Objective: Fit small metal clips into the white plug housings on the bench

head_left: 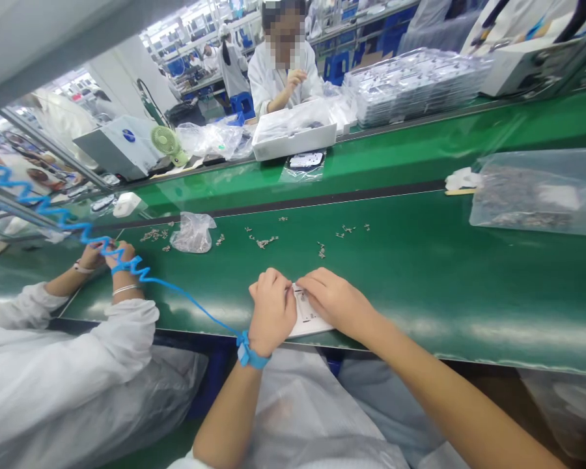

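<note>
Reading the clock from the panel, the green bench [420, 280] is the largest thing, running from 9 through 12 to 3 o'clock; one co-worker [68, 378] in white sits at 8 to 9 o'clock, both hands over the bench; another person [268, 71] in white sits beyond it at 12 o'clock, one hand raised; the stack [410, 91] of wrapped trays stands at 1 o'clock, and the large bag [527, 195] of parts lies at 2 o'clock; the grey machine [122, 146] stands between 10 and 11 o'clock, the white carton [295, 140] at 12; the left hand [273, 309] is curled narrow against the panel's 10 o'clock corner; the right hand [339, 303] arches over its 1 to 3 o'clock side, fingers bent and close together, the two sets of fingertips nearly meeting; I cannot tell whether either pinches anything; the white panel [307, 319] lies on the bench's near edge between both hands, partly hidden by them; the small bag [194, 233] lies at 10 o'clock, the green fan [165, 140] farther off at 11; a blue cord [190, 296] reaches the strap [247, 352] on the left wrist; smallest, metal bits [264, 242] lie in loose clusters from 10 to 1 o'clock.
</note>
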Demonstrator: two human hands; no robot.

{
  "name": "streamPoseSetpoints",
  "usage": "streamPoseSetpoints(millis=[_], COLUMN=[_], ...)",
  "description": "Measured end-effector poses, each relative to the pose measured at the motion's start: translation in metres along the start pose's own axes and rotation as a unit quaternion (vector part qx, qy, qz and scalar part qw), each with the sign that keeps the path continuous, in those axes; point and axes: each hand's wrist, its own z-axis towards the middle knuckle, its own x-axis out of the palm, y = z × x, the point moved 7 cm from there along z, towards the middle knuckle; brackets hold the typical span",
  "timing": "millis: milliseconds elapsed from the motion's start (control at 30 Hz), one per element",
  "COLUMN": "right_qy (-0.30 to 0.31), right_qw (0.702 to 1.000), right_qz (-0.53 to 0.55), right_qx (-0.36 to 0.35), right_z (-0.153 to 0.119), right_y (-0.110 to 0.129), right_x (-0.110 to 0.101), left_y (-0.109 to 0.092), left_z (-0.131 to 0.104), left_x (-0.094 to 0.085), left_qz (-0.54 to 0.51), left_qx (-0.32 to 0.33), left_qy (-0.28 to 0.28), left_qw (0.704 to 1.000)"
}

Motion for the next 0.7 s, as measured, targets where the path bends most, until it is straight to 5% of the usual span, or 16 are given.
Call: streamPoseSetpoints(millis=[200, 467, 700], right_qy=[-0.012, 0.047, 0.147], right_qw=[0.999, 0.990, 0.989], right_qz=[0.051, 0.122, 0.030], right_qx=[-0.004, 0.048, 0.018], right_z=[-0.005, -0.011, 0.001], right_y=[-0.002, -0.013, -0.010], right_x=[-0.007, -0.008, -0.003], left_y=[0.001, 0.002, 0.001], left_z=[0.000, 0.000, 0.000], left_x=[0.000, 0.001, 0.002], left_qz=[0.001, -0.005, 0.008], left_qx=[-0.004, -0.007, -0.001], left_qy=[-0.001, 0.000, 0.006], left_qw=[1.000, 1.000, 1.000])
